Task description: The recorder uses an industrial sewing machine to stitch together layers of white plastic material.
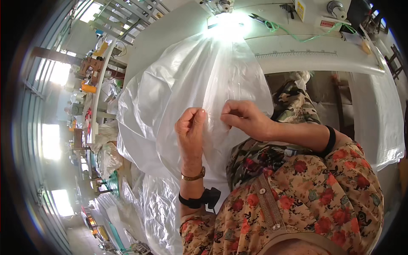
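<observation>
Head view, nearest the lens: a floral blouse (297, 199) in tan with red roses, soft and creased, with 2 small buttons on its front placket. Both forearms rise from it. The left hand (191, 131) wears a gold bracelet (193, 175) and a black band (199, 199) at the wrist; its fingers are curled narrow, pinching a fold of the clear plastic sheet (191, 80). The right hand (244, 119), with a black wristband (330, 141), is also closed tight, thumb and fingertips gripping the same sheet just right of the left hand, the 2 hands near each other but apart.

That sheet is thin, glossy and translucent, crumpled into long vertical folds. It drapes from the lap up toward the far table edge, where it gathers under a bright lamp glare (227, 23). More of it spills down to the near left. Whether it forms a bag I cannot tell.

Under the sheet, camouflage-patterned trousers (293, 106) show at right.

Farther off lies a white, smooth worktable (306, 59) with a printed ruler strip, a loose green cord (306, 38) and black scissors (261, 18). Far left stands a row of cluttered work benches (95, 80).
</observation>
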Demonstrator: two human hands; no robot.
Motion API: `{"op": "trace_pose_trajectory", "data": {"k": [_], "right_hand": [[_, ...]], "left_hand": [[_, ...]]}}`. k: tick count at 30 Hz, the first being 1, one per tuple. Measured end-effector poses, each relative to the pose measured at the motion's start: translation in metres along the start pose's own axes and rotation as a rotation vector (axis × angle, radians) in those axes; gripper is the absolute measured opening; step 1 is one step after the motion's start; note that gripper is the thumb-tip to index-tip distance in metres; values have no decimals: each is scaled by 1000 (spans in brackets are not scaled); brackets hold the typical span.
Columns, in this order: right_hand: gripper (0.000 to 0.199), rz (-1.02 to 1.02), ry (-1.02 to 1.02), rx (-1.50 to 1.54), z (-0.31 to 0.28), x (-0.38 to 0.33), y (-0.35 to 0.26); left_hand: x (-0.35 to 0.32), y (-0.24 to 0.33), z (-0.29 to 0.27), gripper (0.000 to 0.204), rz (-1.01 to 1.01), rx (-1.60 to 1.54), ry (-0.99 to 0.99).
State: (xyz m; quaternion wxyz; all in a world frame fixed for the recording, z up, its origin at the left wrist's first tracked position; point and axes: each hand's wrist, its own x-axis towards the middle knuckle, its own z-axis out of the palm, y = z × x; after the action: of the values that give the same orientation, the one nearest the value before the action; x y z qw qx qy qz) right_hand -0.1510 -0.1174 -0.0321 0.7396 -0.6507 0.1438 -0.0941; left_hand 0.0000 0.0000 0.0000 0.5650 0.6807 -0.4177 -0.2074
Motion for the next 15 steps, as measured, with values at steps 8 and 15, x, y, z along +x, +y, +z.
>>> {"op": "trace_pose_trajectory", "data": {"k": [8, 15], "right_hand": [[11, -235, 17, 771, -6, -24, 6], [25, -105, 77, 729, -5, -31, -1]], "left_hand": [[-2, 12, 1, 22, -222, -305, 73], [0, 10, 7, 20, -278, -437, 21]]}}
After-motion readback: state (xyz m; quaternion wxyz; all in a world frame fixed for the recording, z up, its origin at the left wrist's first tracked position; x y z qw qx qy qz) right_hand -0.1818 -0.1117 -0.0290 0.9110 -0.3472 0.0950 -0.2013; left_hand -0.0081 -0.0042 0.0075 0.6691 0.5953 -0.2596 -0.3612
